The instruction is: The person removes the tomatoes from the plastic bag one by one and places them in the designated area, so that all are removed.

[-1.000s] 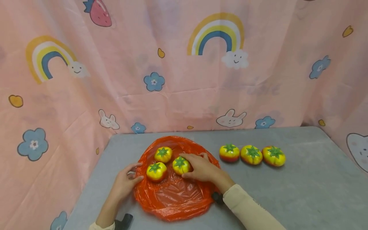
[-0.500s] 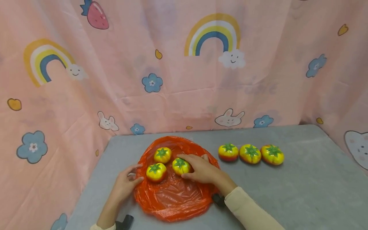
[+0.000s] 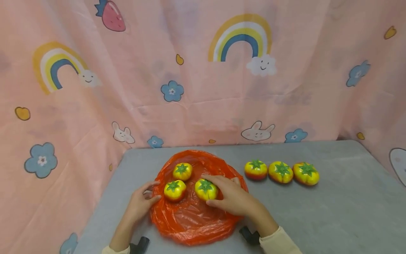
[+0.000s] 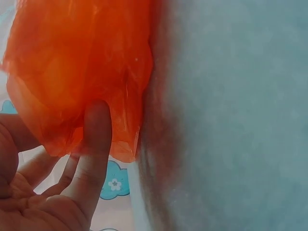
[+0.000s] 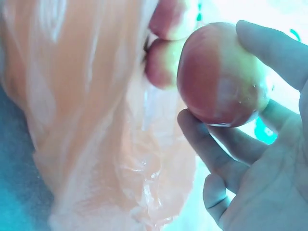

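Note:
My right hand grips a yellow-and-red toy tomato with a green star-shaped leaf top, thumb and fingers around its sides. It is over the orange-red plastic bag, which lies spread open. In the right wrist view the held tomato shows its reddish, glossy side. Two more tomatoes, a rear one and a nearer one, sit together in the bag's left half. At the bag's left rim my left hand pinches the plastic; the left wrist view shows its thumb against the bag.
To the right of the bag, three similar tomatoes stand in a row on the grey table: a left one, a middle one and a right one. A pink patterned curtain hangs behind the table.
My right hand has drawn its tomato slightly right and toward me, away from the two others, and the tomato looks a bit larger. The left hand stays at the bag's rim.

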`<state>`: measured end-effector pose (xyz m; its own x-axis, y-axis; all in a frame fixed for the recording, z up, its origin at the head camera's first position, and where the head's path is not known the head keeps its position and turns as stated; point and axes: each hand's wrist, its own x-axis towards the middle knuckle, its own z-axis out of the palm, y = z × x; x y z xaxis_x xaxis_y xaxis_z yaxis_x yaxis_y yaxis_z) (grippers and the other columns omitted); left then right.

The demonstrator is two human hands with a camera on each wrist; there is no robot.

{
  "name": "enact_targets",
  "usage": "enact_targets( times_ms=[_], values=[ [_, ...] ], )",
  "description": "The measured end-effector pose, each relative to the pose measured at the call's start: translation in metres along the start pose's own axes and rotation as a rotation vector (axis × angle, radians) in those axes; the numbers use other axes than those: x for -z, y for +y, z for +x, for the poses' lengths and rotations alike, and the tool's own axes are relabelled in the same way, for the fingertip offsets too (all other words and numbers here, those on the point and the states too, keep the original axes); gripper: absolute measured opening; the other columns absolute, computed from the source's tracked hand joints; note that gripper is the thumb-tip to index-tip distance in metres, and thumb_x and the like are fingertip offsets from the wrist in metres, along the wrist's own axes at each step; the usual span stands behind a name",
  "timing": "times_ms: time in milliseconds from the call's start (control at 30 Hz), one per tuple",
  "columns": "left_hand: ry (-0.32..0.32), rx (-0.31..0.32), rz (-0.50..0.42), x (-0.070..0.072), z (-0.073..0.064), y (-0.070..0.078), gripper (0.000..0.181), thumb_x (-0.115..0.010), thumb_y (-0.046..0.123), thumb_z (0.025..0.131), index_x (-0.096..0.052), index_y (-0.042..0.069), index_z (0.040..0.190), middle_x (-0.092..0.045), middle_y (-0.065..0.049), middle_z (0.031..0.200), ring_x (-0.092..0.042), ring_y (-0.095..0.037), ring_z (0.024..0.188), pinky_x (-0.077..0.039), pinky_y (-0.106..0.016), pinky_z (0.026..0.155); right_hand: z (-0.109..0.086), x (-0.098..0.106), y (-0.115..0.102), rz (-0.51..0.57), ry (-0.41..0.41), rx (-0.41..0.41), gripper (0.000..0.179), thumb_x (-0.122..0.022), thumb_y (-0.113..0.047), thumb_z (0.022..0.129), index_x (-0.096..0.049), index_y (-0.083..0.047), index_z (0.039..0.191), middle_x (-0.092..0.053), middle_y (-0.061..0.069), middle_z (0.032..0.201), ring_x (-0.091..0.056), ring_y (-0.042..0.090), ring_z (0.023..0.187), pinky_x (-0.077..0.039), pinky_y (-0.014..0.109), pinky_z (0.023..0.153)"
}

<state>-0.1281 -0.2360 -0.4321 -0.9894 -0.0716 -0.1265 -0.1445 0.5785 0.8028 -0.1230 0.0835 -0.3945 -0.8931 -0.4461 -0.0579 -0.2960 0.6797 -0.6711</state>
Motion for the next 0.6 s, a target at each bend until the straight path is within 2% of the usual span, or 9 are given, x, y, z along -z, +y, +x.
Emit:
enact_targets(
  times_ms=[133, 367, 600],
  values=[
    [0.002, 0.010, 0.004, -0.001, 0.000, 0.001, 0.046, -0.073, 0.003, 0.087, -0.062, 0.012, 0.131, -0.062, -0.017, 0.120, -0.068, -0.020, 0.093, -0.058, -0.032, 0.074, -0.015, 0.001, -0.003, 0.025, 0.013, -0.026, 0.068, -0.076, -0.042, 0.086, -0.044, -0.040, 0.146, -0.053, -0.004, 0.147, -0.048, 0.022, 0.136, -0.025, 0.062, 0.110],
    [-0.002, 0.013, 0.010, 0.000, -0.001, 0.002, 0.045, -0.073, 0.006, 0.088, -0.061, 0.013, 0.132, -0.061, -0.017, 0.121, -0.067, -0.022, 0.096, -0.059, -0.033, 0.076, -0.036, -0.007, -0.013, 0.067, -0.032, -0.116, 0.069, -0.077, -0.048, 0.083, -0.046, -0.041, 0.144, -0.053, -0.005, 0.146, -0.050, 0.019, 0.129, -0.031, 0.054, 0.101],
    [0.002, -0.004, 0.010, 0.000, -0.002, 0.003, 0.046, -0.073, 0.005, 0.088, -0.061, 0.012, 0.132, -0.062, -0.017, 0.120, -0.066, -0.021, 0.094, -0.059, -0.032, 0.076, -0.050, -0.013, -0.014, 0.204, -0.064, -0.181, 0.070, -0.077, -0.052, 0.081, -0.045, -0.046, 0.142, -0.053, -0.005, 0.146, -0.051, 0.022, 0.127, -0.028, 0.070, 0.108]
  ],
)
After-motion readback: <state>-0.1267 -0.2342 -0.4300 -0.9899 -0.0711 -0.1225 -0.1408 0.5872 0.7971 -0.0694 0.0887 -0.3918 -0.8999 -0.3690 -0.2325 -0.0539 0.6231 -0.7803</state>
